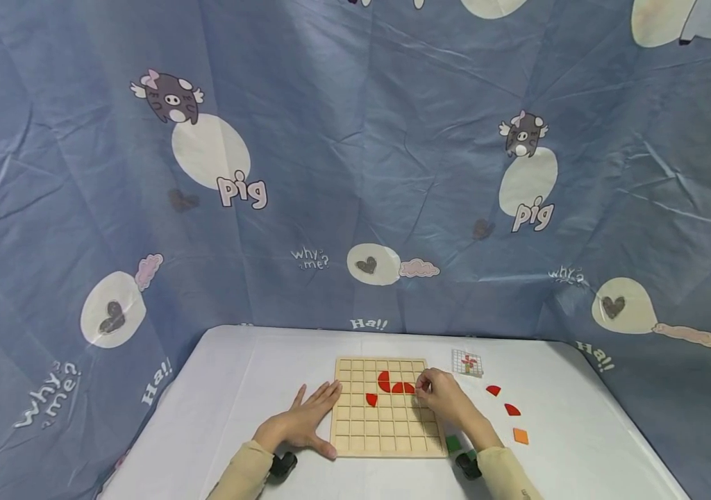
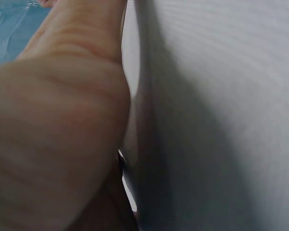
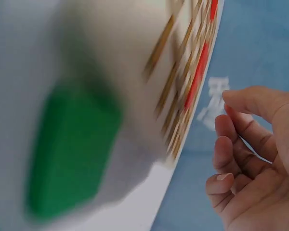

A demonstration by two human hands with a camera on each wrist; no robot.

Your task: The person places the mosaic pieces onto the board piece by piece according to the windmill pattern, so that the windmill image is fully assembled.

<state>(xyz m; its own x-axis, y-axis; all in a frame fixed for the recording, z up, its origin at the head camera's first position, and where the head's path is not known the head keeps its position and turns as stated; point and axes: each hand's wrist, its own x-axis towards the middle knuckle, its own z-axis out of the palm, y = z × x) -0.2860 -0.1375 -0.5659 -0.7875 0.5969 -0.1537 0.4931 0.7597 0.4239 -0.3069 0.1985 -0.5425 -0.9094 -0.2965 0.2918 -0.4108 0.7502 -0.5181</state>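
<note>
A wooden grid board [image 1: 388, 428] lies on the white table with several red pieces in its cells, among them a larger red shape [image 1: 383, 381], two red quarter-circles [image 1: 397, 387] side by side and a separate one [image 1: 371, 399]. My left hand [image 1: 299, 421] lies flat with fingers spread, fingertips and thumb at the board's left edge. Over the right columns, my right hand [image 1: 446, 399] pinches a small red piece between thumb and index finger; only a sliver of red shows in the right wrist view. Its other fingers are curled. The left wrist view is mostly filled by the left hand [image 2: 62, 120].
A pattern card [image 1: 468, 362] with a grid lies beyond the board's right corner. Right of the board are two red quarter-circles [image 1: 512, 410], an orange square [image 1: 521, 436] and a green piece [image 1: 453, 444] under the right forearm. A blue printed curtain [image 1: 355, 173] hangs behind the table.
</note>
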